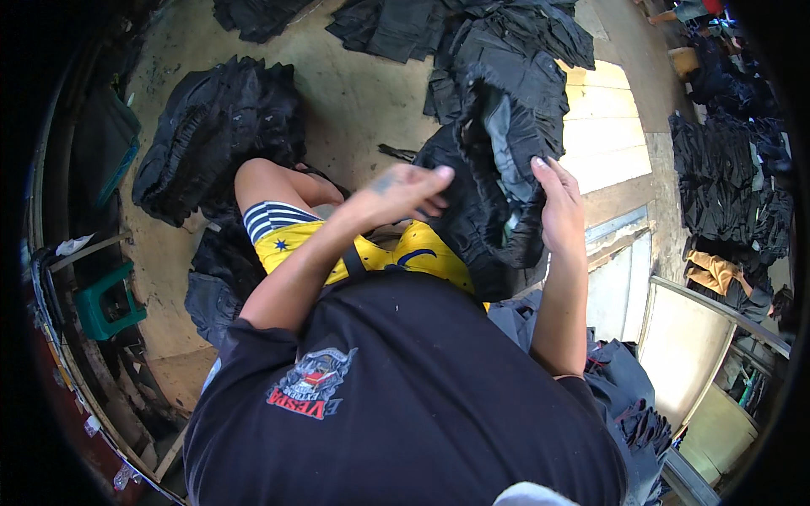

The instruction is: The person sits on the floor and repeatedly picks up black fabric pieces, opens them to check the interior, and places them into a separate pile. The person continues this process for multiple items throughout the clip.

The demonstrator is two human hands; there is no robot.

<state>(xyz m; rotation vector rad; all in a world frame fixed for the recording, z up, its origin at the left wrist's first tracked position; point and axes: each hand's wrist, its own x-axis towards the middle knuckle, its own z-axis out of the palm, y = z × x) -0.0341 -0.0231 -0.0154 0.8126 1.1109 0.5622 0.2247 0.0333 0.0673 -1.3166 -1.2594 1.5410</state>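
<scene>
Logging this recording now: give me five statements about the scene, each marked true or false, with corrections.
1. The right hand holds a black gathered garment. True.
2. A green plastic stool is on the person's right. False: it is on the left.
3. The person's shorts are plain white. False: they are yellow, with a striped hem.
4. A heap of black garments lies beyond the bare knee. True.
5. Tan cloth lies among dark garments at right. True.
</scene>
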